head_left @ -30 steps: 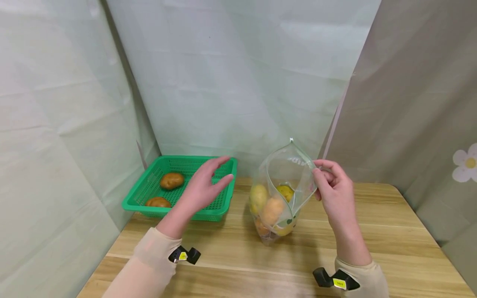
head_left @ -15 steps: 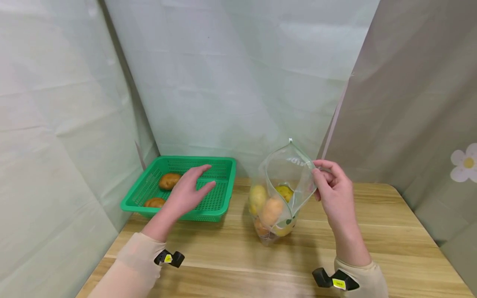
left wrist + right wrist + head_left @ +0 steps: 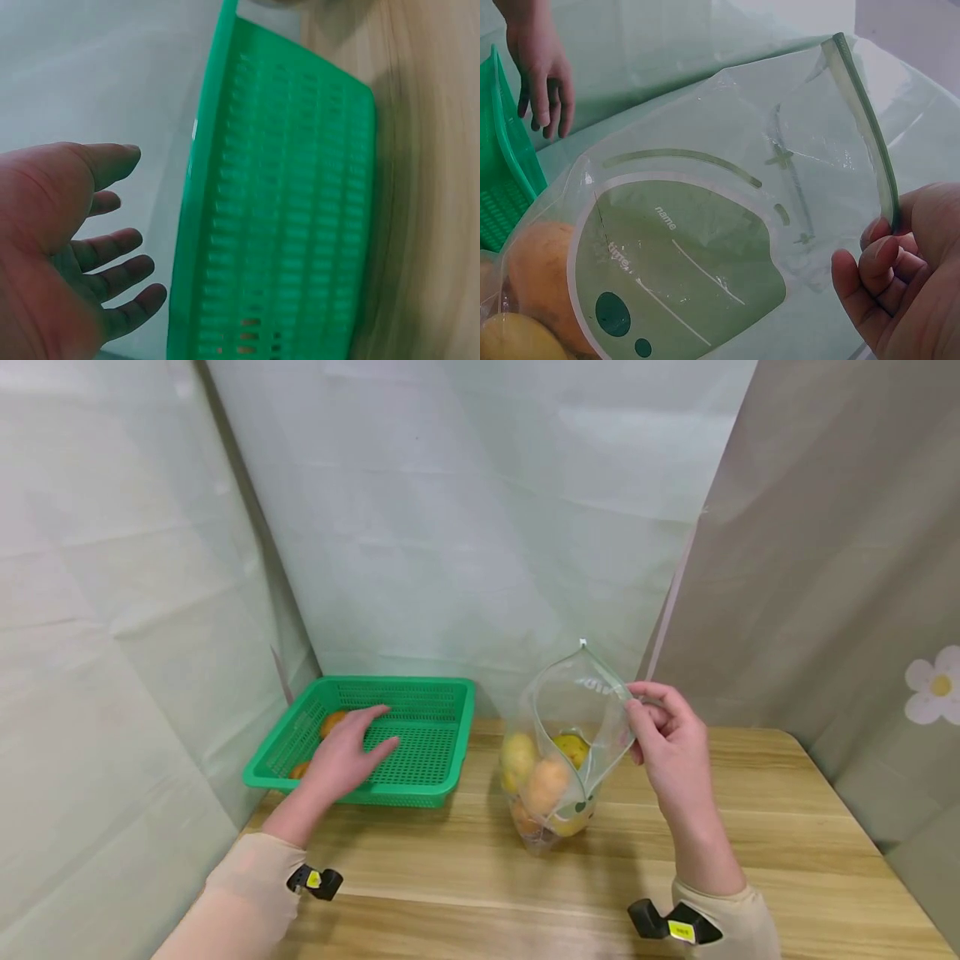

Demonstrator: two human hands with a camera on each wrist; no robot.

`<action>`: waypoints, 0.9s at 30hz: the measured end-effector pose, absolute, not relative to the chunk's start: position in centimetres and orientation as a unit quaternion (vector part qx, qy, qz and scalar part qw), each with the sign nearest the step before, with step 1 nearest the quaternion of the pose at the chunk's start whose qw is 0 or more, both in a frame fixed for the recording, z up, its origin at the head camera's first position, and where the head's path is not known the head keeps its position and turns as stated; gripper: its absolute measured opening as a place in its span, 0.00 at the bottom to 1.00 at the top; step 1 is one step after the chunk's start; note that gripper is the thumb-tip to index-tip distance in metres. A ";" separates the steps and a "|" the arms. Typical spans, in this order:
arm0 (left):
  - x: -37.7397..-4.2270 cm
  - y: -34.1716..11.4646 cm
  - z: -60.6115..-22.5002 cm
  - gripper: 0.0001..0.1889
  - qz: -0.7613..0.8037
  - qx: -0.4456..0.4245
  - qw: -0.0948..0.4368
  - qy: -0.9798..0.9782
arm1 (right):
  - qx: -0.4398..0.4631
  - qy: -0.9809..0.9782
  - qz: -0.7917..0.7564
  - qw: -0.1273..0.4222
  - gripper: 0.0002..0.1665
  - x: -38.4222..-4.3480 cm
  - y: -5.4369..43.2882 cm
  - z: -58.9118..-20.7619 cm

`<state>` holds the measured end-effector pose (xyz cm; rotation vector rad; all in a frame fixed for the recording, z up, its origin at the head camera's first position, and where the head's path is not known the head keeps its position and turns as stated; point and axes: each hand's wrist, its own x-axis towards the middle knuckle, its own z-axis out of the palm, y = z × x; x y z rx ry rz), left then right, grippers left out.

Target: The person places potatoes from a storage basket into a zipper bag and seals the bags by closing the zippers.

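Observation:
My left hand (image 3: 343, 756) hovers over the green plastic basket (image 3: 456, 693), fingers extended and thumb apart, with nothing in it. Partly behind that hand, one brown potato (image 3: 331, 724) and another potato (image 3: 299, 770) show at the basket's left side. To the right, a clear zip bag (image 3: 609, 727) stands upright with its mouth spread. My right hand (image 3: 670, 739) pinches the right side of its rim between thumb and fingers. Through the plastic show several potatoes, among them a yellowish potato (image 3: 519, 756) and an orange-brown potato (image 3: 547, 783). The left wrist view has the basket wall (image 3: 277, 195) beside my fingers.
Basket and bag rest on a wooden table (image 3: 465, 893), with a gap between them. Pale cloth (image 3: 480, 527) hangs close behind, and more cloth (image 3: 112, 652) closes off the left side. At the right hangs a darker curtain (image 3: 810, 568) with a flower print.
My left hand has moved left and slightly down across the basket, covering more of the potatoes there. The right hand keeps its hold on the bag's rim; the bag is practically still.

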<state>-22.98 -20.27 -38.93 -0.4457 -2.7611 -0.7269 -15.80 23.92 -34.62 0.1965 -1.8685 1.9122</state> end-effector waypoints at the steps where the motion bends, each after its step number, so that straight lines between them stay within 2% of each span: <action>1: -23.1 -20.6 -39.0 0.33 -0.247 -0.151 0.123 -0.949 | 0.071 -0.678 0.695 0.228 0.12 -15.8 23.9 -34.6; 27: -25.0 -27.5 -40.8 0.36 -0.201 -0.110 0.074 -0.971 | 0.070 -0.674 0.701 0.223 0.13 -15.7 23.7 -34.5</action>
